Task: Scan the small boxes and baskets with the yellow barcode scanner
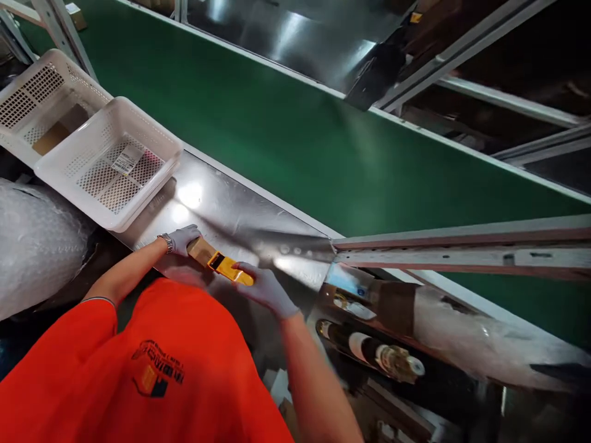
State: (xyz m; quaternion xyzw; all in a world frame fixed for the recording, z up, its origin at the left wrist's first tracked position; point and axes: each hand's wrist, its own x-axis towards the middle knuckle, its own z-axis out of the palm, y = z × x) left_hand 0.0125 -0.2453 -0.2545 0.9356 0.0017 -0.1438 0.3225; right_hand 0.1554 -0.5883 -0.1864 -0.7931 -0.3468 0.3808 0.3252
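- Head view, looking down over an orange shirt (152, 369) at a shiny steel surface (240, 215) that runs beside a green conveyor belt (295, 141).
- My left hand (183, 239), in a grey glove with a metal watch at the wrist, is curled closed around the brown cardboard end of a small, narrow box (217, 261).
- My right hand (264, 287), also gloved, is partly closed, its fingers pinching the yellow end of the same box.
- The box sits between both hands, tilted, just above or resting on the near edge of the steel surface; I cannot tell which.
- To the left, two white perforated baskets (111, 166) sit at the end of the surface. The nearer one holds a printed label; the farther one shows a brown flat item inside.
- Further left lies a mass of bubble wrap (37, 246).
- To the right, below the surface, I see rolls (369, 351) on a rack, blurred.
- Risks, as I judge them: the box is held only by its ends, so a slack grip on either side could let it swing or fall past the surface edge toward my lap.
- Pulling the two ends apart too hard could tear the cardboard or spill whatever is inside.
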